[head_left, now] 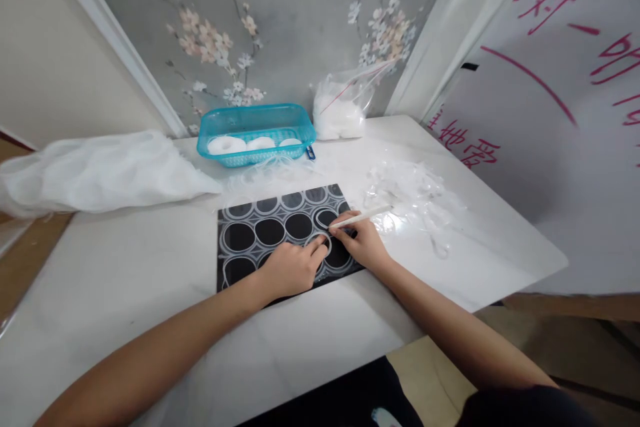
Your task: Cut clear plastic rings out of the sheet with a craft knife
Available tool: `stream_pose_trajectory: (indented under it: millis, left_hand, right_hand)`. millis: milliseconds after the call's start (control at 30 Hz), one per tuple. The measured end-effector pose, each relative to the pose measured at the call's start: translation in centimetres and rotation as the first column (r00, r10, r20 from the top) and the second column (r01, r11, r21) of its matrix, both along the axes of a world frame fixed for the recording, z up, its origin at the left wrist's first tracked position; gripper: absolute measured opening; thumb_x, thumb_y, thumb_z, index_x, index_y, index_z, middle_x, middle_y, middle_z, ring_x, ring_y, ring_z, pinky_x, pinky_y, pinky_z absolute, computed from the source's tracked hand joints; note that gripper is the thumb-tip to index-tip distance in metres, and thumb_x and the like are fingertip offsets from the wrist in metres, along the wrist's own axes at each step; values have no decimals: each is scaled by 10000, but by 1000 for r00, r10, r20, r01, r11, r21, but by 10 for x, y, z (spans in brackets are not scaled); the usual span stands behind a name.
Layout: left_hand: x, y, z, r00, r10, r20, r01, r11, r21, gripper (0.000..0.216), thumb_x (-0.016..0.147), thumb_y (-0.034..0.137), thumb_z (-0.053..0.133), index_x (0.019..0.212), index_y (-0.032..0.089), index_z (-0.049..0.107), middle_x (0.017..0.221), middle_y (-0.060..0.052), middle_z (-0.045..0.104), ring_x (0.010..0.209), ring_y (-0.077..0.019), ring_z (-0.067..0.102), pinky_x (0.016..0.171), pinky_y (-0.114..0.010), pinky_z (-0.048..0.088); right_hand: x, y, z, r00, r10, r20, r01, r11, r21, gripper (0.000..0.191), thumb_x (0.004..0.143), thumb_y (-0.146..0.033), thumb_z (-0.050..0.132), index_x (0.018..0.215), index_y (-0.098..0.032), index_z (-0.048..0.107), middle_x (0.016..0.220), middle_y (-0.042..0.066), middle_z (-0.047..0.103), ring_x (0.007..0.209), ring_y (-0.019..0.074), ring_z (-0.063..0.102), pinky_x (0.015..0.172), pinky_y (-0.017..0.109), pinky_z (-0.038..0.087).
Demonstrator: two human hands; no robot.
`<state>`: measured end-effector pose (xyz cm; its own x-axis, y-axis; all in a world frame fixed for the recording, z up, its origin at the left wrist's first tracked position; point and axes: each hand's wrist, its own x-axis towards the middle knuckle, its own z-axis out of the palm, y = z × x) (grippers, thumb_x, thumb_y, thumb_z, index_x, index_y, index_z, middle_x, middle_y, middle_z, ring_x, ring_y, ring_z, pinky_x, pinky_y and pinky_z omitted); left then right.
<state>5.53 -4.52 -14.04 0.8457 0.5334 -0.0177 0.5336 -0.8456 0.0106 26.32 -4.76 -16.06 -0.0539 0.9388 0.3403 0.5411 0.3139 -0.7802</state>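
Slippage looks the likeliest trouble here: the right hand (pixel 369 243) has its fingers closed round a thin white stick (pixel 367 216), whose lower tip points down at a black sheet (pixel 299 227) patterned with pale circles, and a careless push could scratch that surface or jab the left hand (pixel 293 270), which sits right beside it. The left index finger is stretched out over a pale ring (pixel 331 247) and seems to press it down; whether the thumb pinches anything, I cannot tell. The sheet lies flat on the desk (pixel 150 280) in front of the person, both hands over its right part. Too light a press might let the ring slide askew, while too hard a pull might stretch or tear it, if it is as flimsy as it looks. Crumpled clear plastic (pixel 413 197) lies near the right hand, and a sleeve or wrist could catch and drag it. As for writing, a whiteboard (pixel 540 167) on the right bears pink handwritten Chinese characters; 她爱 is readable low down and 对 near the top, while others run off the edge. I can read no brand or label on the blue basket (pixel 230 121) or the clear bag (pixel 341 119).
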Motion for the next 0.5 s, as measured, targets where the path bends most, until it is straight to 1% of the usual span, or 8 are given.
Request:
stream_pose_trajectory:
  millis: [100,167,300,367,400,433,467,500]
  left_hand:
    - [1,-1,1,1000,18,-18,-18,1000,-10,341,898,92,439,1175,140,633,1406,-158,606,730,-236,749,517,-316,544]
    - [3,0,4,999,40,-25,-41,998,-38,352,899,91,441,1199,150,617,1412,-141,604,761,-238,752,526,-312,545]
    - [5,4,8,997,61,-42,-65,993,-102,349,922,116,440,1232,156,594,1387,-123,623,835,-249,754,568,-314,555]
    - [3,4,8,996,74,-53,-80,990,-115,372,927,119,434,1267,161,580,1374,-117,633,822,-247,755,572,-317,552]
    - [2,4,7,995,86,-57,-92,989,-117,383,931,119,430,1282,167,574,1372,-114,636,809,-244,756,573,-318,549]
    - [1,4,7,994,94,-59,-101,988,-117,387,936,121,424,1290,172,573,1379,-113,632,797,-241,757,574,-319,546]
    - [0,3,7,993,99,-62,-106,987,-117,386,942,124,416,1290,173,575,1390,-115,625,793,-241,758,574,-321,543]
    - [-1,3,7,993,101,-65,-108,987,-117,385,946,126,411,1289,173,580,1403,-117,617,800,-245,759,574,-324,541]
  right_hand:
    - [-4,-7,-6,997,-9,76,8,1000,15,151,889,-253,599,829,-235,736,877,58,786,1012,298,676,912,468,536]
    - [-9,-12,-11,986,-26,166,18,999,52,169,909,-233,566,878,-247,731,938,51,795,1144,312,634,1015,514,482]
    - [-1,1,-5,911,-80,405,-4,979,202,219,875,-135,554,905,-285,712,872,9,789,1250,290,582,1212,606,177]
    - [20,20,5,878,-258,403,140,944,300,221,835,-122,564,891,-284,705,877,7,778,1195,286,603,1202,619,166]
    - [33,28,10,837,-440,325,319,876,362,213,847,-134,538,865,-269,701,900,23,774,1132,288,623,1167,633,224]
    - [46,34,15,762,-610,217,507,771,386,214,874,-158,507,858,-245,701,943,59,766,1085,296,632,1107,626,317]
    - [56,37,18,709,-693,131,614,698,368,230,903,-186,479,874,-225,704,981,89,757,1043,298,642,1035,592,404]
    - [63,36,19,727,-678,111,612,713,342,227,902,-200,485,864,-216,708,975,97,756,1014,299,650,1006,572,433]
